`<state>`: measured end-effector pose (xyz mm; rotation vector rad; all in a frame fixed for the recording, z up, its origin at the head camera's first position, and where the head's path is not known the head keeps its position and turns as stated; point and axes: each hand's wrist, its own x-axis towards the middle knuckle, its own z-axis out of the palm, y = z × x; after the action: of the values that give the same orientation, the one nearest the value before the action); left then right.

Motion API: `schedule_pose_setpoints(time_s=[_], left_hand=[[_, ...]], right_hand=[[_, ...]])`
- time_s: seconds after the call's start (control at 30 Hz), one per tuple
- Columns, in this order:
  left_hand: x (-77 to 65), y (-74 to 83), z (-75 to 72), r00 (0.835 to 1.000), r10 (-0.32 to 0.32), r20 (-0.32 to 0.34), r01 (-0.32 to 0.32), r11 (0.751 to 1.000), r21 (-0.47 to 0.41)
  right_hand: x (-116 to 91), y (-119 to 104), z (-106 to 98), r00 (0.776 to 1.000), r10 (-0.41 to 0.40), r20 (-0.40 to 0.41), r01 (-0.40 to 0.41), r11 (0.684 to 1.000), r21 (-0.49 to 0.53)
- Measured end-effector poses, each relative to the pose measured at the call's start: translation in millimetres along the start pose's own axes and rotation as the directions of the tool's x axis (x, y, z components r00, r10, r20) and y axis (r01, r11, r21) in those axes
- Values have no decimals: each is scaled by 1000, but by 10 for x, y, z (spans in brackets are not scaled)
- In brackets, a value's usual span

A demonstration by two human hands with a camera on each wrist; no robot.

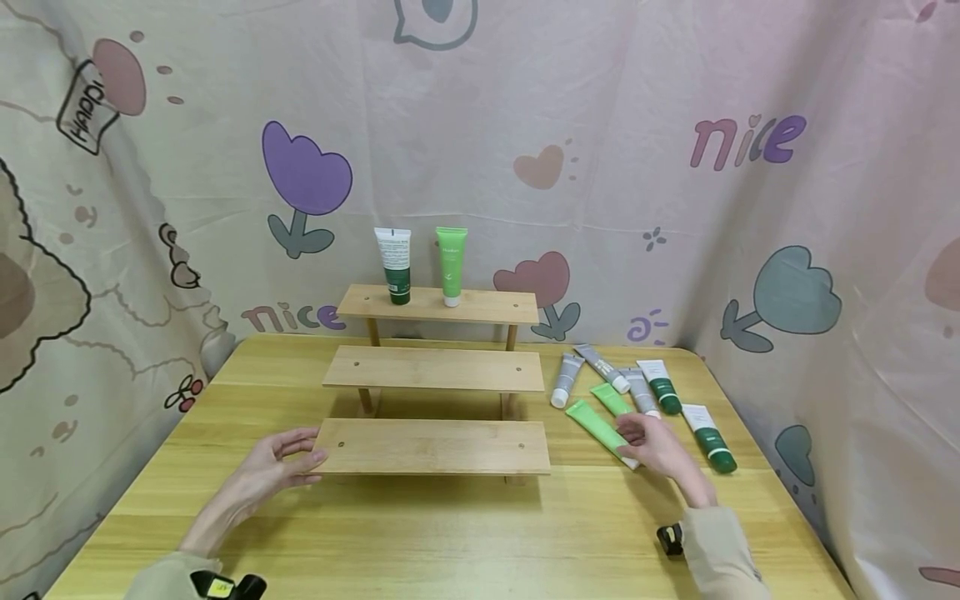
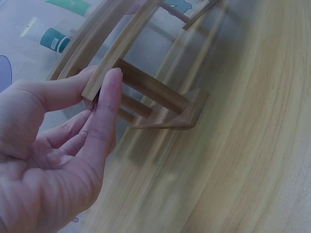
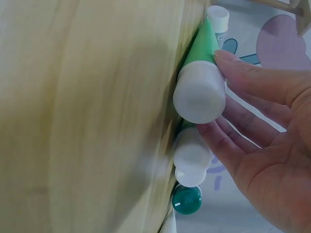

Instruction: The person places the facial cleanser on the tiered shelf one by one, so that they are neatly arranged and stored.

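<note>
A three-step wooden display rack [image 1: 435,447] stands mid-table. My left hand [image 1: 258,477] pinches the left end of its lowest board, fingers and thumb at the edge in the left wrist view. On the right, my right hand [image 1: 660,450] has its thumb and fingers around the white-capped end of a light green squeeze tube [image 1: 595,422], which lies on the table. A second light green tube [image 1: 609,397] lies just behind it, partly hidden by that hand. On the top step, a white and dark green tube [image 1: 398,279] and a light green tube [image 1: 452,265] stand on their caps.
Several grey tubes [image 1: 567,379] lie right of the rack, toward the back of the table [image 1: 480,533]. Two white and dark green tubes [image 1: 711,439] lie farther right. A patterned curtain [image 1: 600,100] hangs behind and along both sides.
</note>
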<state>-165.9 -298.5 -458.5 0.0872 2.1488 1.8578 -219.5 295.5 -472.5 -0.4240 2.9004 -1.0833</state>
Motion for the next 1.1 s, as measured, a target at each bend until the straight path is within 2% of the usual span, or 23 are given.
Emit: schedule_pose_setpoints(time_s=[0.1,0.57,0.77,1.1], left_hand=[[-5,1,-8,1000,-1,9,1,1000,-1],[11,-5,-19,1000,2,19,-1,1000,-1],[11,-1,-16,1000,3,17,-3,1000,1],[2,3,-14,1000,4,17,-4,1000,-1]], right_hand=[[41,0,7,1000,-9,7,9,1000,-19],[75,-82,7,997,62,47,-59,997,-54],[83,-87,16,996,78,36,-74,993,-88],[73,-107,29,995,101,4,-100,993,-60]])
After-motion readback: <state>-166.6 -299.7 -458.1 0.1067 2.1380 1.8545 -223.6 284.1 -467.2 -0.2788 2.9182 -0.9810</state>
